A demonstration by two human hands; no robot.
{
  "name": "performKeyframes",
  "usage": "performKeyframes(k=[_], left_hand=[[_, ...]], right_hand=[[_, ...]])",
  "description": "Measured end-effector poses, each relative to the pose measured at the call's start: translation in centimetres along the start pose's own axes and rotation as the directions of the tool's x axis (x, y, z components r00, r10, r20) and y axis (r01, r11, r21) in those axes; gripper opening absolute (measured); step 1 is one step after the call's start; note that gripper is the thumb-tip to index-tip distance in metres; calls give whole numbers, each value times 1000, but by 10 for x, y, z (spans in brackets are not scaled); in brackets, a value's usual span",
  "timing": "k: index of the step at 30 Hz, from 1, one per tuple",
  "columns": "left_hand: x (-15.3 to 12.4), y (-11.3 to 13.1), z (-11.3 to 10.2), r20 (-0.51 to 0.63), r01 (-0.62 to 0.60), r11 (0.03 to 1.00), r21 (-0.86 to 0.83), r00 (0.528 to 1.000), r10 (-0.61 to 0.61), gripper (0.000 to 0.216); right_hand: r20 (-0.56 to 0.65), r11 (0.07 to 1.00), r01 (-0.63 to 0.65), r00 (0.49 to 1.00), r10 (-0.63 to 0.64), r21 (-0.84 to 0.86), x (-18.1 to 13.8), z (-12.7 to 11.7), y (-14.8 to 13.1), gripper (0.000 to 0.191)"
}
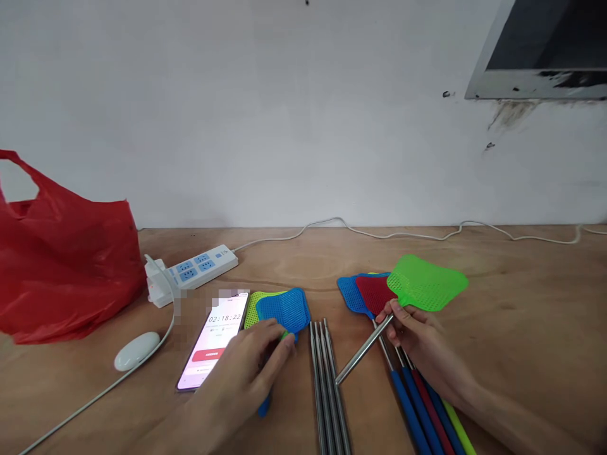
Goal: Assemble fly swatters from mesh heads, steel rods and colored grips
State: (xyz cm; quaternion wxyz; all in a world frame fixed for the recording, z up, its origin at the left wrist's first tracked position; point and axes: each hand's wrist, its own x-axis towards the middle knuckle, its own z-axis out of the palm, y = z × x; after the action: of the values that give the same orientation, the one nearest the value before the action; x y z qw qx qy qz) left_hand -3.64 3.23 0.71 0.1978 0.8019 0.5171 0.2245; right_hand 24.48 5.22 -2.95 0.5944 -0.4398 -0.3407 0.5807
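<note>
My right hand (410,325) pinches a green fly swatter (424,281) where its mesh head meets a bare metal rod, which slants down to the left toward several loose metal rods (327,385). Below it lie finished-looking swatters with a red mesh head (374,292), a blue mesh head (351,294) and coloured handles (429,411). My left hand (251,366) is curled beside a blue swatter head (284,308) lying over a yellow-green one (253,303). A small green piece shows at its fingertips; the rest of its grip is hidden. A blue end (264,406) pokes out beneath that hand.
A lit phone (220,335) showing a timer lies by my left hand. Behind it are a white power strip (199,268), a white mouse-shaped object (137,351) and a red plastic bag (66,265). A thin cable (393,236) runs along the wall.
</note>
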Motion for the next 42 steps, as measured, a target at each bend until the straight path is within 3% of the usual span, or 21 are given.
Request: performKeyframes(k=[2, 7, 10, 15, 24, 28, 32, 36, 42], left_hand=[[9, -6, 1, -26, -22, 993, 112, 999, 25, 36], [22, -26, 8, -99, 79, 945, 316, 994, -50, 23], [25, -32, 11, -52, 125, 901, 416, 992, -113, 18], [25, -30, 10, 14, 182, 807, 561, 973, -229, 29], [17, -31, 12, -20, 223, 821, 525, 968, -250, 31], [17, -27, 12, -6, 176, 818, 548, 978, -207, 28], [13, -28, 15, -37, 66, 891, 450, 998, -55, 22], [10, -31, 18, -134, -67, 951, 301, 985, 112, 25], [10, -31, 18, -159, -206, 963, 172, 959, 234, 43]], right_hand=[[55, 1000, 1, 999, 1, -25, -2, 5, 2, 36], [83, 999, -19, 996, 22, -43, -2, 11, 4, 37], [97, 997, -48, 994, 53, -52, -3, 9, 7, 39], [133, 996, -46, 990, 56, -78, -5, 7, 11, 40], [156, 986, -164, 974, 167, -33, -7, 13, 7, 42], [243, 982, -190, 951, 190, -23, -1, 9, 11, 43], [376, 954, -290, 877, 299, -80, 3, 2, 15, 46], [525, 885, -450, 729, 440, -117, -4, -3, 14, 40], [694, 819, -553, 530, 487, -152, -19, -4, 12, 33]])
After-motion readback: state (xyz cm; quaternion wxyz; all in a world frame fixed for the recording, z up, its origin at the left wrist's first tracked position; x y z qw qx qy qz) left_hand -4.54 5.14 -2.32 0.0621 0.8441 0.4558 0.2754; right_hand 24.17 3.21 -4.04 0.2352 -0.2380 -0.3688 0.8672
